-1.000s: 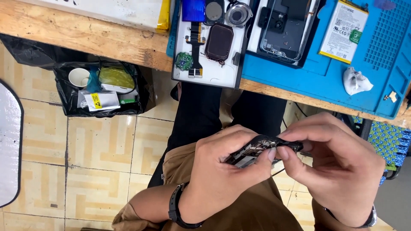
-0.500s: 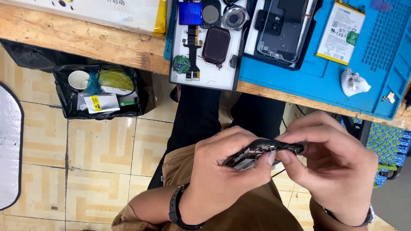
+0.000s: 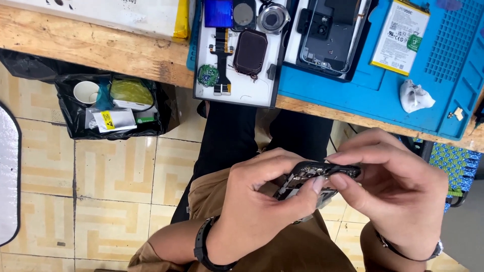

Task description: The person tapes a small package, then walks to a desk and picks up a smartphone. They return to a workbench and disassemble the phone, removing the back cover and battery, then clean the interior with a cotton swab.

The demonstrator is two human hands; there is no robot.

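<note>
Head view: a small dark device frame (image 3: 317, 182) is being pinched from both sides, below the counter (image 3: 126, 53) edge, over the lap. The left hand (image 3: 262, 206) fingers are being closed around its near end; the right hand (image 3: 393, 191) fingers are being closed on its far end. A slip is judged likely to be dropping it onto the tiled floor (image 3: 101, 191). Open room is being left between counter edge and hands.

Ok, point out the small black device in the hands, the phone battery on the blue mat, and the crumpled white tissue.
small black device (image 3: 322, 174), head view, top edge between the fingers.
phone battery (image 3: 399, 35), head view, middle of its white face.
crumpled white tissue (image 3: 414, 95), head view, its centre.
</note>
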